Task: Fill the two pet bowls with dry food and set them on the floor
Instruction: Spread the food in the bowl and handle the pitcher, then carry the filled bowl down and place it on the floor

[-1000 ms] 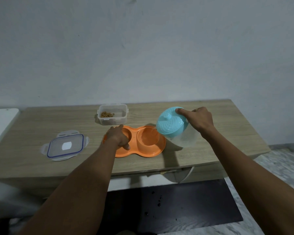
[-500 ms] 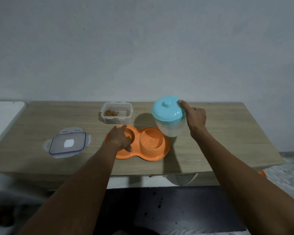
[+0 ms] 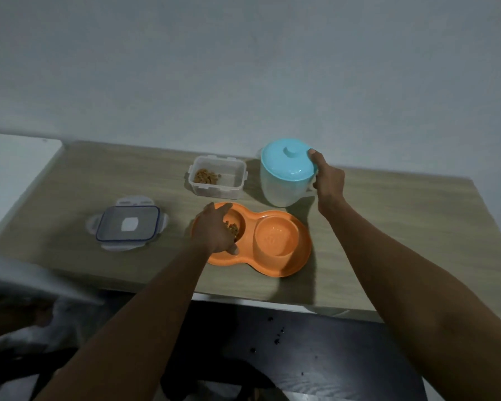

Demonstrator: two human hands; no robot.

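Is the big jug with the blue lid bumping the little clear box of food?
Apart. The head view shows bare table between the jug and the clear box.

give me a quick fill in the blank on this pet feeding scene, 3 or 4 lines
1. The left hand rests on the ______ double pet bowl.
2. The right hand holds a pitcher that has a light ______ lid.
3. The dry food in the bowl lies in its ______ compartment.
4. The clear container has its lid lying on the table to its ______.

Missing words: orange; blue; left; left
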